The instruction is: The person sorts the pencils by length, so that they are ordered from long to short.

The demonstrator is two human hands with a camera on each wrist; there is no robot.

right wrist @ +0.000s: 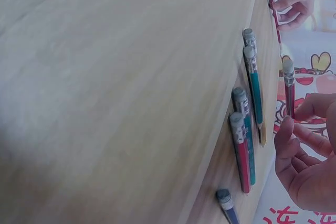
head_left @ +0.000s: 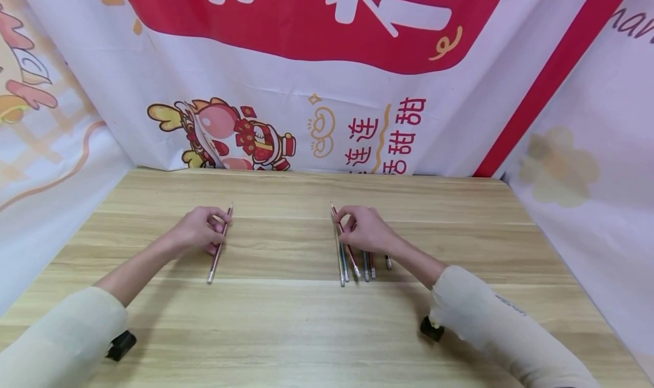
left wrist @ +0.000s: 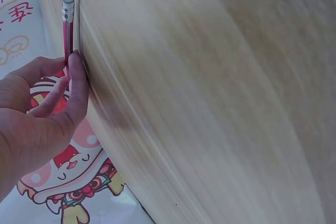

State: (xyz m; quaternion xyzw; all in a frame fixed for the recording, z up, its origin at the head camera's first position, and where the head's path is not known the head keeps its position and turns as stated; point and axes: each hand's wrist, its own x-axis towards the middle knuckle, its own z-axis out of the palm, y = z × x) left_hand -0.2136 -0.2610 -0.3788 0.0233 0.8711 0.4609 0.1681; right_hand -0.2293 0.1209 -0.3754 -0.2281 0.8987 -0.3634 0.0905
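My left hand (head_left: 201,229) pinches a red-and-dark striped pencil (head_left: 215,261) between thumb and fingers on the left side of the table. In the left wrist view the pencil's white eraser end (left wrist: 68,9) points up past the fingertips. On the right, my right hand (head_left: 369,230) pinches another red striped pencil (right wrist: 290,90) by thumb and finger, its eraser end toward me. Under and beside that hand lie several more pencils: a yellowish one (head_left: 338,249), teal ones (right wrist: 255,90), a red one (right wrist: 241,156) and a dark-ended one (right wrist: 226,200). The hand partly hides them in the head view.
The wood-grain table (head_left: 286,331) ends at a white printed cloth (head_left: 286,75) hanging behind it. Similar cloth hangs at both sides. A black clip-like piece (head_left: 121,345) shows by the left sleeve, another (head_left: 432,328) by the right sleeve.
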